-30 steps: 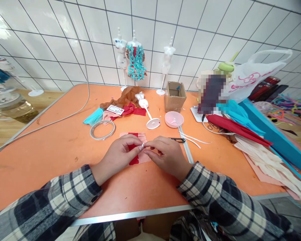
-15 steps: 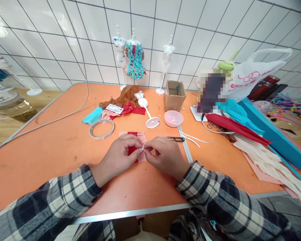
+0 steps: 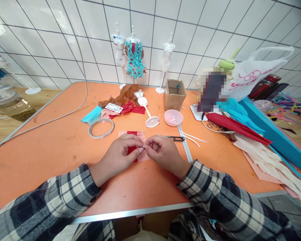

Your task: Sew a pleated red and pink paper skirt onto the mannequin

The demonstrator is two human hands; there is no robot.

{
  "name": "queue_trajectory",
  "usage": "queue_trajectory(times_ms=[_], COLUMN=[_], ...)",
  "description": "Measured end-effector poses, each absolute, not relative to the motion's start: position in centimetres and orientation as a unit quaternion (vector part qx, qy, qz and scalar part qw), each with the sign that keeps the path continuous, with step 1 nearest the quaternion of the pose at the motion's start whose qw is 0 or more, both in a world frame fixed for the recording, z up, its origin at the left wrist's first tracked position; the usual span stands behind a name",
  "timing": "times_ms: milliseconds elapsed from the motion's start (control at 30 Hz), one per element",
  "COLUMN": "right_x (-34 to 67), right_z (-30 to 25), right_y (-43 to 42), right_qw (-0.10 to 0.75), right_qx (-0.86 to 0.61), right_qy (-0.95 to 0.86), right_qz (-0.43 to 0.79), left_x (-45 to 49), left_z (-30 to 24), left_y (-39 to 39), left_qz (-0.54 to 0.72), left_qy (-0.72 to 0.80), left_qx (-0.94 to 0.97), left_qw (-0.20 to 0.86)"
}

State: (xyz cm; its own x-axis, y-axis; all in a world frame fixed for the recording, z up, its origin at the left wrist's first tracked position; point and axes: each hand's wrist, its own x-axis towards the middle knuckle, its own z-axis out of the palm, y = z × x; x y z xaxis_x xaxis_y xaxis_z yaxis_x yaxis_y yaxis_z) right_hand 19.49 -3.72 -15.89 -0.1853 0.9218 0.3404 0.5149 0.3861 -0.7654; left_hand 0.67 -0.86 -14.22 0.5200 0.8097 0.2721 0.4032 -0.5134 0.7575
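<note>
Over the near middle of the table, my left hand (image 3: 122, 150) and my right hand (image 3: 164, 154) meet fingertip to fingertip. Each pinches a tiny white piece (image 3: 143, 146), mostly covered by the fingers; it looks like a scrap of tape or paper. Beneath the hands lies a pink pleated cloth (image 3: 141, 135) with a red band (image 3: 132, 133) across it, partly hidden. Black thread snips (image 3: 177, 138) rest just beyond my right hand, beside thin white strips (image 3: 193, 141) and a grey ruler-like bar (image 3: 187, 150). A roll of tape (image 3: 90, 130) lies flat beyond my left hand.
Farther back are a pink bowl (image 3: 174, 123), a cardboard box (image 3: 174, 102), a tipped white stand (image 3: 152, 122) and crumpled cloth (image 3: 120, 96). Small mannequins (image 3: 135, 63) stand by the tiled wall. Fabrics (image 3: 238, 127) and a plastic bag (image 3: 256, 73) fill the right. A cable (image 3: 84, 97) crosses the left.
The fingers of my right hand have shifted slightly at the pinch, and less of the white piece shows. My left hand stays almost in place.
</note>
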Motion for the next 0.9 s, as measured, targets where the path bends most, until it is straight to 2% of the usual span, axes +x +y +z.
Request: queue_trajectory(times_ms=[200,367,733,900], right_x=[20.0,20.1,20.5,20.4], right_z=[-16.0,-15.8,-16.6,-16.0], right_y=[-4.0,-4.5,-4.3,-4.3], right_qw=[0.386,0.402,0.344,0.348], right_qx=[-0.45,-0.435,-0.446,-0.456], right_qy=[-0.791,-0.802,-0.826,-0.817], right_qz=[0.152,0.077,0.043,0.048], left_x=[0.5,0.7,0.9,0.9], left_z=[-14.3,-13.7,-13.5,-13.7], left_y=[-0.6,-0.7,-0.5,-0.4], left_qz=[0.33,0.33,0.266,0.272], left_qy=[0.392,0.424,0.442,0.46], left_qx=[0.796,0.774,0.733,0.724], left_qw=[0.321,0.336,0.444,0.436])
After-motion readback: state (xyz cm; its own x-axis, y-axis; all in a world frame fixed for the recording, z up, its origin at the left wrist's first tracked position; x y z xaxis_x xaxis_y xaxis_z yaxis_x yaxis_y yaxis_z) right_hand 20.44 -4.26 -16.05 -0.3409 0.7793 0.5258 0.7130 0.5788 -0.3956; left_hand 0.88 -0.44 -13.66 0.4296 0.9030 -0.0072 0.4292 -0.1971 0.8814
